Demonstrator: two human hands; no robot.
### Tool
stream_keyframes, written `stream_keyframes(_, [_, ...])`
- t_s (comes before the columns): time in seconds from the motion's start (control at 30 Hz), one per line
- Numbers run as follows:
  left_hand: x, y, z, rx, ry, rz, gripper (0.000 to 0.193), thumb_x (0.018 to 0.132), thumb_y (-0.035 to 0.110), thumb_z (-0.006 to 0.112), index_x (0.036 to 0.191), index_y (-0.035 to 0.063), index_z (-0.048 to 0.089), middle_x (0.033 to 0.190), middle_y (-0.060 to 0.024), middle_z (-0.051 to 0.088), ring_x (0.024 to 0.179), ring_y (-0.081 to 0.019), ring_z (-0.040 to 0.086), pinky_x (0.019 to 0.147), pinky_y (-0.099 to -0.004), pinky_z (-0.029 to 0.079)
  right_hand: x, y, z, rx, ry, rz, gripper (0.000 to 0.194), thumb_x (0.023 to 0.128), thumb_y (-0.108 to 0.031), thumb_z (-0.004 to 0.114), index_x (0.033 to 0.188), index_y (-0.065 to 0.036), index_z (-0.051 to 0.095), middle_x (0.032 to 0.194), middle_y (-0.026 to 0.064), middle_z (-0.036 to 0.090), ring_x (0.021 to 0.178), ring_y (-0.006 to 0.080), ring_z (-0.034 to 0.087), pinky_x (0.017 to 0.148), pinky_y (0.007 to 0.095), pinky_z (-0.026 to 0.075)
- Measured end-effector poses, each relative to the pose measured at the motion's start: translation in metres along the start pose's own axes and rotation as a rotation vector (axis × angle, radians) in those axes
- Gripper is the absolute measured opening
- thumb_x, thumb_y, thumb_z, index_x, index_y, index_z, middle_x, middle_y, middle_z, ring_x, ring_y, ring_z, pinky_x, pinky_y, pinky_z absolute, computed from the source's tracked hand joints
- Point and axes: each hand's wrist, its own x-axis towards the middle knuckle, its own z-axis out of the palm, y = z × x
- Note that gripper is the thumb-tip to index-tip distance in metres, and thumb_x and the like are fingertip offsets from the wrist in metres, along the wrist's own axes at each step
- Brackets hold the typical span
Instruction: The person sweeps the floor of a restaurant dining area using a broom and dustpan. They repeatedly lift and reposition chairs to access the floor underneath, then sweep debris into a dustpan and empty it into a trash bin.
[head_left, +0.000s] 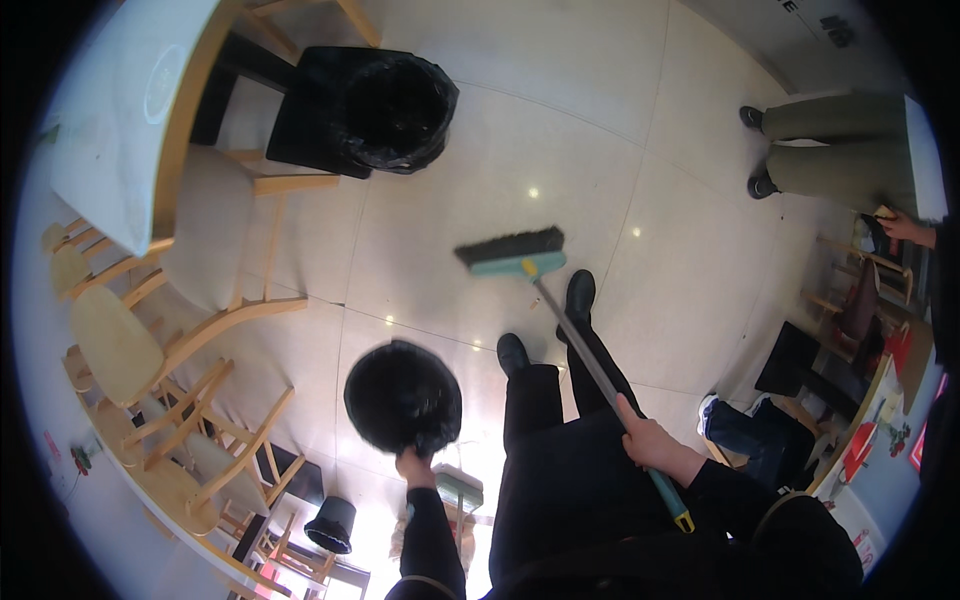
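Note:
My right hand (652, 444) is closed around the handle of a broom (581, 341), whose green head with dark bristles (517, 251) is over the tiled floor, beyond my shoes. With my left hand (415, 466) I grip the near rim of a round black bin lined with a black plastic bag (403, 397); its inside is too dark to make out. A small piece of litter (535, 304) lies on the floor beside the broom handle. Close to my left forearm is a green dustpan with an upright handle (459, 487).
Another lined black bin (397, 112) stands by a table base at the upper left. Wooden chairs (214, 225) line the table (127, 127). A smaller bin (331, 523) is at lower left. One person (840, 154) stands at right; another sits at a table, legs (757, 442) showing.

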Motion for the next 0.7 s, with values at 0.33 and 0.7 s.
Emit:
stream_keyframes(0.33, [-0.091,-0.029,-0.201,-0.137,0.240,-0.156,0.026,0.082,0.008,0.048,0.106,0.0028,0.055,0.095,-0.0158,0.061,0.081,-0.0300,0.065,0.062,-0.0369,0.058,0.061,-0.141,-0.014,-0.273,0.304,-0.466,0.070,0.083,-0.005,0.048,0.145,-0.012,0.016,0.076,0.0261,0.062,0.067,0.0374,0.063,0.059,0.0456,0.050])
stream_keyframes(0.7, [-0.094,-0.058,-0.232,-0.230,0.142,-0.159,0.026,0.085,0.017,0.046,0.106,0.0055,0.056,0.099,-0.0116,0.064,0.090,-0.0286,0.064,0.079,-0.0398,0.053,0.033,-0.050,0.133,-0.443,0.108,-0.386,0.063,0.082,-0.006,0.044,0.142,-0.011,0.026,0.082,0.0280,0.063,0.074,0.0412,0.064,0.067,0.0506,0.052])
